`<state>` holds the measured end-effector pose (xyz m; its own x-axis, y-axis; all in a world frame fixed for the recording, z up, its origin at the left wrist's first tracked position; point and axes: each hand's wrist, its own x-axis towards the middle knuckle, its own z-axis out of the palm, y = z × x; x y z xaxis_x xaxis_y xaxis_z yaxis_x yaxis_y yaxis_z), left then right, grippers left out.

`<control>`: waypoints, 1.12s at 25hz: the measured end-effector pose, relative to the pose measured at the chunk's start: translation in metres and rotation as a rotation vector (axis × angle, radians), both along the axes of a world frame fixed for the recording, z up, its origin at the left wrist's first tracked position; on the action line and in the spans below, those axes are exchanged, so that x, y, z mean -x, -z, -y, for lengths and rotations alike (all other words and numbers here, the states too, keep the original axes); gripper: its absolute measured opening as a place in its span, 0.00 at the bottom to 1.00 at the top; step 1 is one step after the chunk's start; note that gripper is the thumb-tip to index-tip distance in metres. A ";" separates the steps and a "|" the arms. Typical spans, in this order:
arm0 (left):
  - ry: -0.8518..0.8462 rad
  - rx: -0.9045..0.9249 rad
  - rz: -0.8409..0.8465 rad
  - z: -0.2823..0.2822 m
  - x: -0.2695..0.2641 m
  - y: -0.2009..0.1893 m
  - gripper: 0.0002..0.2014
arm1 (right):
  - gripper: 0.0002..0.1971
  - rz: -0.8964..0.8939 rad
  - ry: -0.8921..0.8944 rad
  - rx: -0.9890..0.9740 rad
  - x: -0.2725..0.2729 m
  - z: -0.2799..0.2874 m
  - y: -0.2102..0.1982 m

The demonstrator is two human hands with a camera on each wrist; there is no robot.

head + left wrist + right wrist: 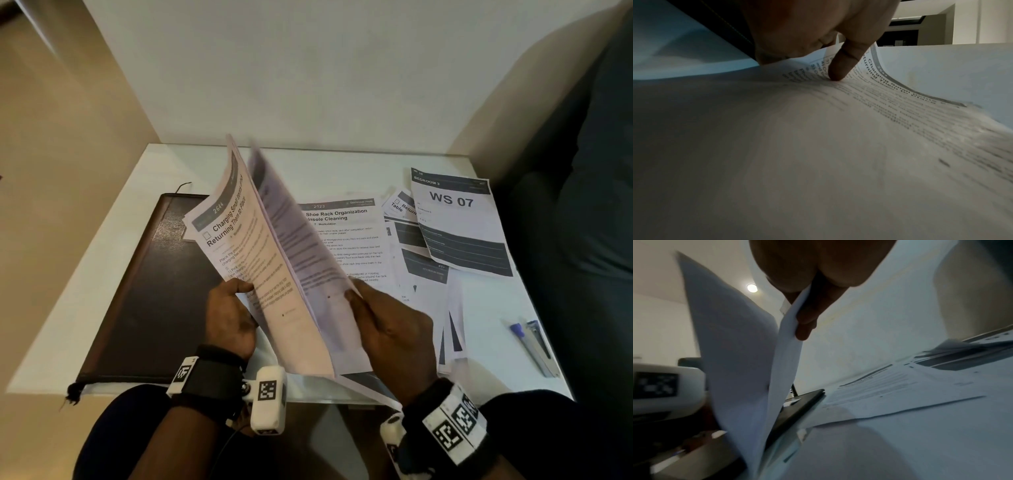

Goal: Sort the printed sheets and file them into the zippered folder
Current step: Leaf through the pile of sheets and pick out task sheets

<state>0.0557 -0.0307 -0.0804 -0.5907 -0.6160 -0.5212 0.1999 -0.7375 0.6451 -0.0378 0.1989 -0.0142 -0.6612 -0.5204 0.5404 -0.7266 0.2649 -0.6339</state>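
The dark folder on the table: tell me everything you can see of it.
The folder is a dark brown, leather-looking case, lying flat and closed on the left part of the white table. Pale stitching runs along its edge in the left wrist view. A frayed dark tassel hangs off its near left corner over the table edge. The held sheets and the left hand cover its right side; whether they touch it cannot be told.
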 end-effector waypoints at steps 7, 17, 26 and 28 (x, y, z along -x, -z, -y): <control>-0.096 0.078 0.026 -0.009 0.001 -0.017 0.15 | 0.14 -0.090 -0.059 0.091 -0.029 0.002 -0.014; -0.029 0.251 0.198 -0.014 0.001 -0.018 0.09 | 0.17 0.022 -0.164 0.009 -0.033 0.004 0.006; -0.033 0.101 0.014 -0.007 -0.002 -0.012 0.28 | 0.29 0.829 -0.018 0.229 0.021 -0.003 -0.021; -0.035 0.101 -0.008 -0.009 0.000 -0.012 0.31 | 0.18 0.721 0.168 -0.025 0.051 -0.006 -0.003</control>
<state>0.0562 -0.0220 -0.0685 -0.5718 -0.6858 -0.4504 0.2304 -0.6611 0.7141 -0.0887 0.2053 -0.0112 -0.9194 -0.3874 -0.0684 -0.0809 0.3562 -0.9309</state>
